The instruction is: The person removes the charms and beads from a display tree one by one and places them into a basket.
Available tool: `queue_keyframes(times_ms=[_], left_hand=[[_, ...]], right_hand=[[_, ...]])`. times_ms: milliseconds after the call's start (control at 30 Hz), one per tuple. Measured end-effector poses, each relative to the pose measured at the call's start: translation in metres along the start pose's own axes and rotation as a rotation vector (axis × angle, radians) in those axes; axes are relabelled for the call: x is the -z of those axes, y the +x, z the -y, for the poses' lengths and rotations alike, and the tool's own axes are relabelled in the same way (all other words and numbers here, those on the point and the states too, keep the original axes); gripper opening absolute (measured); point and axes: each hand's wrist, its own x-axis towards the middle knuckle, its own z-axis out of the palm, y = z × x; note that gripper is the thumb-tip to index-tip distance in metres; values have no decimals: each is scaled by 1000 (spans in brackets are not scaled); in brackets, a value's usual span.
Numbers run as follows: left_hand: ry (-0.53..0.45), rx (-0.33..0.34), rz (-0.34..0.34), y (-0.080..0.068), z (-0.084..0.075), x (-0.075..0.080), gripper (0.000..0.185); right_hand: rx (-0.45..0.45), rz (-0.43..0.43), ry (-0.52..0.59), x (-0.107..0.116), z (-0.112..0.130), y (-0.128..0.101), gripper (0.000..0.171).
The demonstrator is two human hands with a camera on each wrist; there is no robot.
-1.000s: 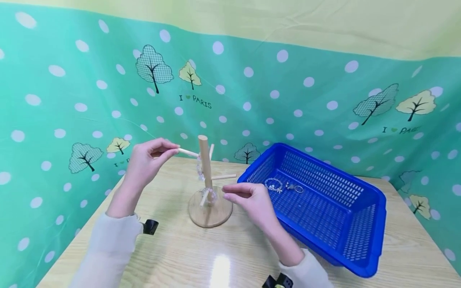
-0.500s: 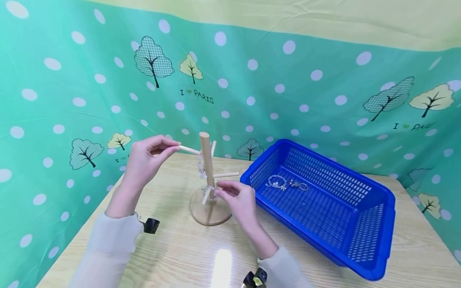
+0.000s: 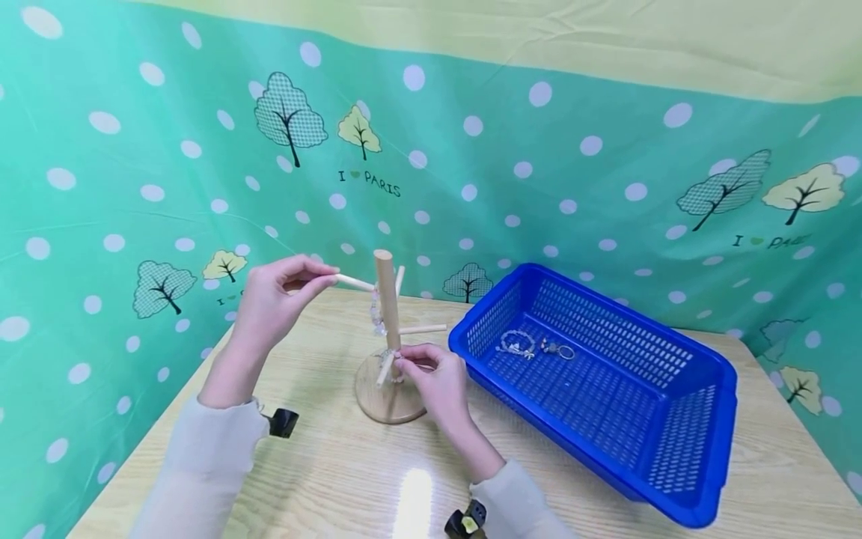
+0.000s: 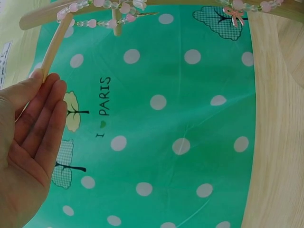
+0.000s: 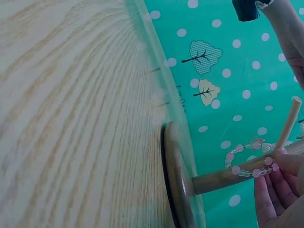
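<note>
A wooden jewelry stand (image 3: 388, 303) with a round base and several thin pegs stands on the table. My left hand (image 3: 274, 303) pinches the end of its upper left peg (image 4: 54, 45) between thumb and fingers. A pink-and-clear beaded bracelet (image 3: 376, 311) hangs on that peg close to the post. Low on the stand, my right hand (image 3: 436, 385) pinches a second beaded bracelet (image 5: 256, 173) beside the lower front peg (image 3: 385, 369). In the right wrist view this bracelet loops around the post and peg area; the fingers partly hide it.
To the right of the stand is a blue plastic basket (image 3: 592, 442). Inside it lie a clear beaded bracelet (image 3: 517, 344) and a keyring with charms (image 3: 557, 348). A green dotted cloth (image 3: 471, 172) hangs behind the wood-grain table (image 3: 323, 464).
My right hand has moved left from beside the stand to the lower peg and now pinches the bracelet there. The left hand keeps its hold on the upper peg.
</note>
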Motion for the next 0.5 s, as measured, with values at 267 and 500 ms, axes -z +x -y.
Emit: queue_keyframes(times_ms=[267, 500], left_hand=[[2, 10, 5, -1, -1, -1, 8], [-3, 14, 7, 0, -2, 0, 8]], right_hand=[[-30, -4, 27, 0, -2, -3, 12], [-28, 34, 64, 0, 1, -7, 13]])
